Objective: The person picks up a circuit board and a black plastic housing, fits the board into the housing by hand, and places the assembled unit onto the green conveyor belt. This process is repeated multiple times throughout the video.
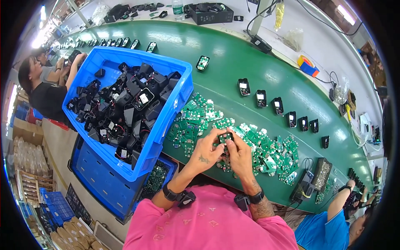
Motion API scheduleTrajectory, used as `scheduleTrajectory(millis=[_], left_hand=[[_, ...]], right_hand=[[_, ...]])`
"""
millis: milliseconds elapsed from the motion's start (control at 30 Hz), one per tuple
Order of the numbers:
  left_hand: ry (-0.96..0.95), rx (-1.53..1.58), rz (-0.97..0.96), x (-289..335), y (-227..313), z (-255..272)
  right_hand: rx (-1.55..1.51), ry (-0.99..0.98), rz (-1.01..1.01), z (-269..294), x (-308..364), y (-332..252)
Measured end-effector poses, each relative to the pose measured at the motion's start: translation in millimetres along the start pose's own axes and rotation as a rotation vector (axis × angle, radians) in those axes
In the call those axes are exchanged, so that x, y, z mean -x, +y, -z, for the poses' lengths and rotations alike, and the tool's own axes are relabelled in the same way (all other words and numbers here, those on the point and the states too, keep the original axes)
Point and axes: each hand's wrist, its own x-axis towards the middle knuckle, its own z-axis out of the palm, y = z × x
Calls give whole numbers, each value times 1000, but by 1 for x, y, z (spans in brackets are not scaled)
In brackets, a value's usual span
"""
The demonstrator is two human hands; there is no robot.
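At the centre we find a small black housing [225, 136], green visible within its dark rim, held just above the scattered boards in front of the wearer's chest. The left hand [203, 151] and the right hand [240, 156] are both closed on it from opposite sides, the thumbs lying near its open face. We take this two-sided hold to steady so small a piece while leaving the thumbs free to press; exact fingertip contact beneath is hidden from us.

Directly below and around the hands we note a loose spread of green circuit boards [258, 143], presumably kept there for short reach. To the left stands a blue bin [156, 143], heaped with black casings [130, 96]; its tilt toward the wearer probably eases picking.

Beyond the boards, on the green work surface [237, 46], we observe a spaced line of open casings [261, 98], faces upward, an arrangement that likely keeps their interiors easy to inspect. At the periphery we distinguish a co-worker in black [46, 89] at left and another in blue [323, 229] at lower right.
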Motion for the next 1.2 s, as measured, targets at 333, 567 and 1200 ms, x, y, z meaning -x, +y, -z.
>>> scheduleTrajectory(millis=[333,567,1200], left_hand=[[-88,717,510,-25,-22,34],[-107,824,517,-28,-8,29],[419,-976,-296,65,-62,71]], right_hand=[[62,-486,243,40,-42,-29],[171,-371,72,31,-44,-37],[1058,-110,503,-2,-246,-4]])
